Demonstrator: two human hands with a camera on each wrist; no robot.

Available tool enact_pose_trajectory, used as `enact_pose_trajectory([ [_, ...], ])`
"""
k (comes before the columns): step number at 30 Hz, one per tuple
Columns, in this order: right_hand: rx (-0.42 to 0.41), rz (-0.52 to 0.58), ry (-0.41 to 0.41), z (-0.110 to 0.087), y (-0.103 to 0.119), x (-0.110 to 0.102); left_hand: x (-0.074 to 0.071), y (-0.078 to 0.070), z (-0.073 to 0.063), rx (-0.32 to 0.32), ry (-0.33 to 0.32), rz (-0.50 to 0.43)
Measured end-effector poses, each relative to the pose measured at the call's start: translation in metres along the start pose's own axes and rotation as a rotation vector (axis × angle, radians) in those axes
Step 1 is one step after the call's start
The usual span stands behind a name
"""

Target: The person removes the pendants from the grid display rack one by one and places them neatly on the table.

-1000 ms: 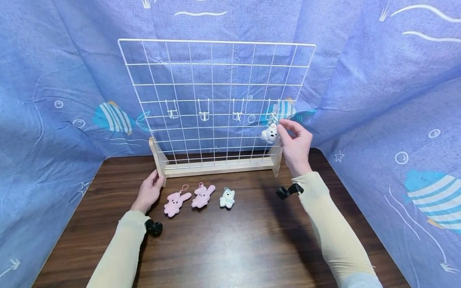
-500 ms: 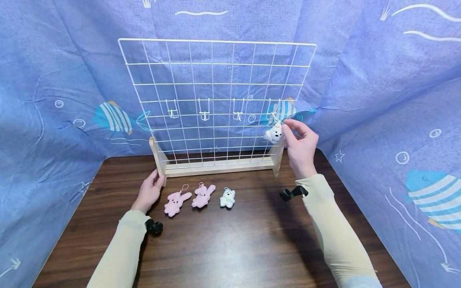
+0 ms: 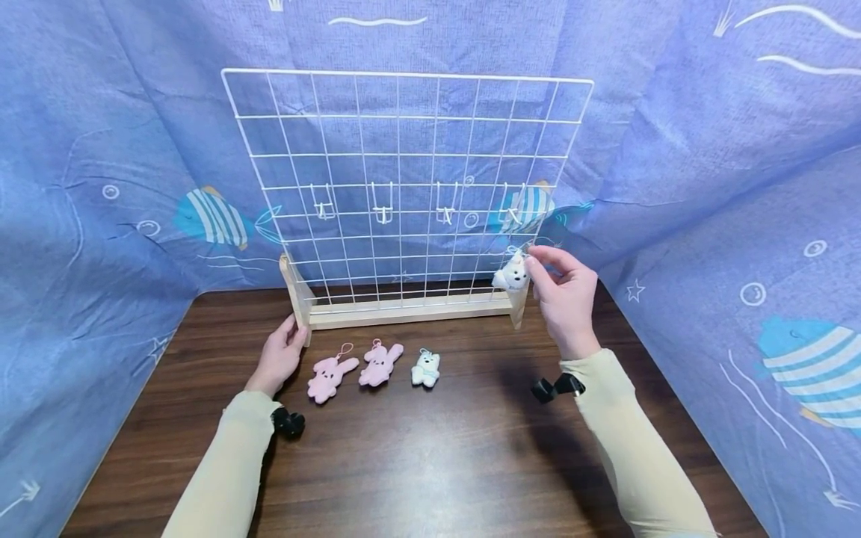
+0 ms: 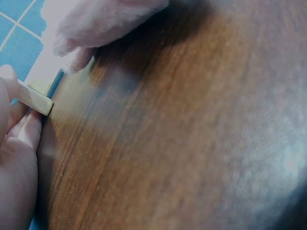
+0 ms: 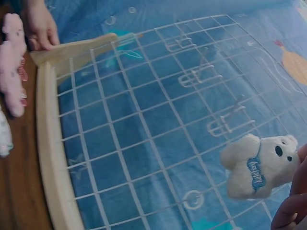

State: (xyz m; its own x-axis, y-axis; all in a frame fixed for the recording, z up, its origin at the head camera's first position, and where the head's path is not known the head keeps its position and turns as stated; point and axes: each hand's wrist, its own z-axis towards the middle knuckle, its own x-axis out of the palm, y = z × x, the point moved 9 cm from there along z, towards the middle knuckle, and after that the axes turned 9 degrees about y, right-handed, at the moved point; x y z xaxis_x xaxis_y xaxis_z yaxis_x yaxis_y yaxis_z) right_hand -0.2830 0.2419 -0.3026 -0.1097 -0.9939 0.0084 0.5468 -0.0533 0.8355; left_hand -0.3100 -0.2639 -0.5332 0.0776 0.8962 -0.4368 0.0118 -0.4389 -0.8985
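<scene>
My right hand [image 3: 566, 302] pinches a small white plush bear charm [image 3: 512, 273] by its head, between thumb and fingers. The bear hangs in front of the lower right of a white wire grid [image 3: 417, 155], its cord loop below the rightmost hook [image 3: 511, 214]. In the right wrist view, the bear [image 5: 259, 167] wears a blue tag with lettering. My left hand [image 3: 277, 360] grips the left wooden foot [image 3: 296, 299] of the grid's stand, thumb and fingers on either side of that foot [image 4: 36, 99] in the left wrist view.
Two pink plush charms [image 3: 327, 379] with loops lie on the brown table [image 3: 417, 463] in front of the stand. Beside them lies another white bear charm [image 3: 425, 369]. Several white hooks [image 3: 383, 214] line the grid. A blue fish-print cloth [image 3: 673, 149] surrounds the table.
My right hand has moved slightly right and then down with the white bear, whose cord loop has gone from beside the rightmost hook to below it. The left hand stays on the wooden foot.
</scene>
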Motion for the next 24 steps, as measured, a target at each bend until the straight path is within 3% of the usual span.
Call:
enact_pose_trajectory([
  [12, 0.163, -0.118, 0.136, -0.040, -0.048, 0.010, -0.002, -0.002, 0.001, 0.026, -0.013, 0.005],
  [24, 0.382, -0.150, 0.361, -0.081, -0.100, 0.033, -0.002, -0.002, -0.001, 0.021, -0.015, 0.011],
])
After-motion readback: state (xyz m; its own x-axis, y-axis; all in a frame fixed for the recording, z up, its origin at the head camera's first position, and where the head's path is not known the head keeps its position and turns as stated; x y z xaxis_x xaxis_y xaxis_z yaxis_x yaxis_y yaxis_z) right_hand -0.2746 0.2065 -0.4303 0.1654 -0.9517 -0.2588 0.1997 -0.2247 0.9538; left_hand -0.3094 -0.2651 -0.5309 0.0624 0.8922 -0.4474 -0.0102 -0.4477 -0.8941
